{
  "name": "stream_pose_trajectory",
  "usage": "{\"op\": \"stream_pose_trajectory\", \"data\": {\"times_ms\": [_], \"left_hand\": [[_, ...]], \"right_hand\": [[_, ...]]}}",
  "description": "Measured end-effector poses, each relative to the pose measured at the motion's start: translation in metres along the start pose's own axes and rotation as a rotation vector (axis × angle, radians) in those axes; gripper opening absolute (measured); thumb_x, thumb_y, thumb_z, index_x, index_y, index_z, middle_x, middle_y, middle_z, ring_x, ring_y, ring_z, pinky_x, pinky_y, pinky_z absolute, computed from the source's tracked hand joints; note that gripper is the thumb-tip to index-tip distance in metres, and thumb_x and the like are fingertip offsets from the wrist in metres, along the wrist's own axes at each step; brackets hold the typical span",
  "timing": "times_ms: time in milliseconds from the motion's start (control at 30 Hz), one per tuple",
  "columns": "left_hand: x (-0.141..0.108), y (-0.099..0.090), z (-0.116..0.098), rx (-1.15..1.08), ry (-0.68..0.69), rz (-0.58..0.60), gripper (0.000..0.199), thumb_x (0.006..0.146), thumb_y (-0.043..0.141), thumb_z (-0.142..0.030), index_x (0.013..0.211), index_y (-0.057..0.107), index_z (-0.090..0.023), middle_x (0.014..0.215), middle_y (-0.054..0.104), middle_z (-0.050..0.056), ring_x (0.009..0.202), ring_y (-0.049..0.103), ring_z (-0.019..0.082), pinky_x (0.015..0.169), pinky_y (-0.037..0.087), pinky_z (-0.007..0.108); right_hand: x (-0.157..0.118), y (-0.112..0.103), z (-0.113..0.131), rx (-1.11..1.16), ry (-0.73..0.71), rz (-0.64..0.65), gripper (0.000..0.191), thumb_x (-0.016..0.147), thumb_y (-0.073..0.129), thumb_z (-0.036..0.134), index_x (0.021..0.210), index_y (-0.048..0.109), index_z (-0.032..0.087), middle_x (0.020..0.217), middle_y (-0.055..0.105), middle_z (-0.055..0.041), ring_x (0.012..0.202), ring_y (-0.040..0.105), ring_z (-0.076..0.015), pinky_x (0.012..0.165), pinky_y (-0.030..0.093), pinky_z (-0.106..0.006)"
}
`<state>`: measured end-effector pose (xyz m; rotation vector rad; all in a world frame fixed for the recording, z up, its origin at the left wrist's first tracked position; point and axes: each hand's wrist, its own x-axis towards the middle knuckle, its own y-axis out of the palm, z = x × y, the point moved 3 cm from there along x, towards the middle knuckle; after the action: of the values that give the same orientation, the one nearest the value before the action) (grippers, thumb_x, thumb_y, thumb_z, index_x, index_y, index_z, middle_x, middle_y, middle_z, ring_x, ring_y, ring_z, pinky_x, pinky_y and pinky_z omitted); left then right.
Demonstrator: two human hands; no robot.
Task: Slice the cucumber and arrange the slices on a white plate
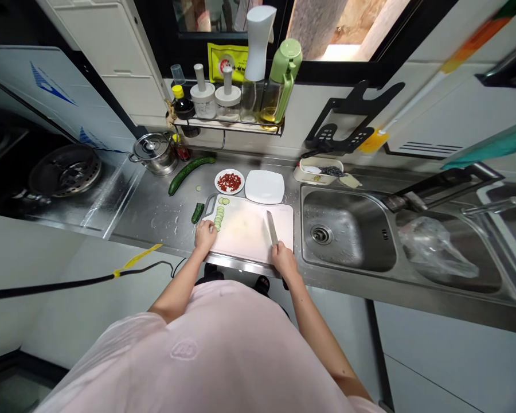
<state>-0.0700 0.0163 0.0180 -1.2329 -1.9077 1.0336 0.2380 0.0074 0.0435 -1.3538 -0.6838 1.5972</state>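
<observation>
Head view shows us grasping the knife in our right hand, its long axis pointing away and slightly left over the cutting board, while the cucumber slices run away in a row from our left hand, whose grip we cannot tell.

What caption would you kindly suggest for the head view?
Right hand holding a knife over a cutting board, left hand at cucumber slices.
</observation>
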Motion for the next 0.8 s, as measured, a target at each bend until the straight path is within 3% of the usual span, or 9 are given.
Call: {"op": "stream_pose_trajectory", "data": {"times_ms": [233,500,633,800], "left_hand": [[0.033,0.002,-0.024,-0.054,0.033,-0.019,0.017,0.079,0.051,-0.023,0.092,0.062,-0.02,0.09,0.061,0.007,0.089,0.055,0.02,0.084,0.042,0.031],[0.082,0.018,-0.047,0.031,0.012,0.068,0.036,0.079,0.053,-0.026,0.114,0.058,-0.019,0.105,0.057,0.012,0.103,0.051,0.026,0.092,0.038,0.037],[0.095,0.024,-0.051,0.108,0.005,0.125,0.04,0.079,0.053,-0.028,0.119,0.056,-0.019,0.108,0.055,0.014,0.105,0.049,0.029,0.09,0.038,0.038],[0.102,0.025,-0.053,0.166,0.03,0.161,0.032,0.081,0.05,-0.025,0.112,0.059,-0.019,0.109,0.053,0.015,0.107,0.048,0.029,0.089,0.037,0.038]], "right_hand": [[0.001,0.001,0.0,-0.011,0.001,0.001,0.038,0.096,0.022,0.035,0.109,0.053,0.015,0.094,0.065,-0.0142,0.088,0.061,-0.0225,0.071,0.037,-0.028],[0.001,0.001,0.001,-0.026,0.009,0.005,0.038,0.097,0.022,0.033,0.109,0.052,0.015,0.096,0.065,-0.0147,0.089,0.061,-0.0227,0.073,0.038,-0.029],[-0.002,-0.002,0.003,-0.022,0.009,0.008,0.037,0.097,0.022,0.032,0.11,0.052,0.015,0.097,0.065,-0.0146,0.091,0.061,-0.022,0.074,0.038,-0.028],[-0.004,-0.007,0.006,-0.019,0.03,0.022,0.037,0.097,0.023,0.033,0.111,0.053,0.014,0.1,0.065,-0.0147,0.094,0.06,-0.0218,0.075,0.038,-0.027]]}}
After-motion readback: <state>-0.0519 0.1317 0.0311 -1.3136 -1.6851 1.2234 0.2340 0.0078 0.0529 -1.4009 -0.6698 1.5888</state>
